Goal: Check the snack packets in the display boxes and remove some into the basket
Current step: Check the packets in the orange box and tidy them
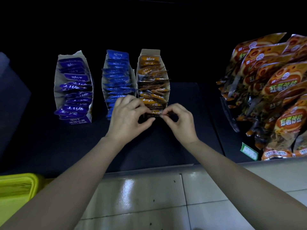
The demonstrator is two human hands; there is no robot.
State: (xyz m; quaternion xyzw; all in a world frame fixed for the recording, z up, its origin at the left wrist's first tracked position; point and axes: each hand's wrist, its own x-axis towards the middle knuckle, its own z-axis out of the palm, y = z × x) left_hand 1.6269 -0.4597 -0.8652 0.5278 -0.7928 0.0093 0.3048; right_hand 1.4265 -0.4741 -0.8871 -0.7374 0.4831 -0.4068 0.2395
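Three white display boxes stand side by side on a dark shelf: a purple-packet box (56, 83), a blue-packet box (103, 83) and an orange-packet box (150, 51). At the near end of the orange box, my left hand (126, 117) and my right hand (181, 121) pinch the same small dark packet (154, 115) between thumbs and fingers. A yellow basket (18, 185) sits at the lower left, by my left forearm.
Large orange snack bags (272, 90) hang in rows at the right, with a green price tag (249, 151) below them. The shelf's front edge (149, 169) runs across the view; pale floor tiles (149, 196) lie below.
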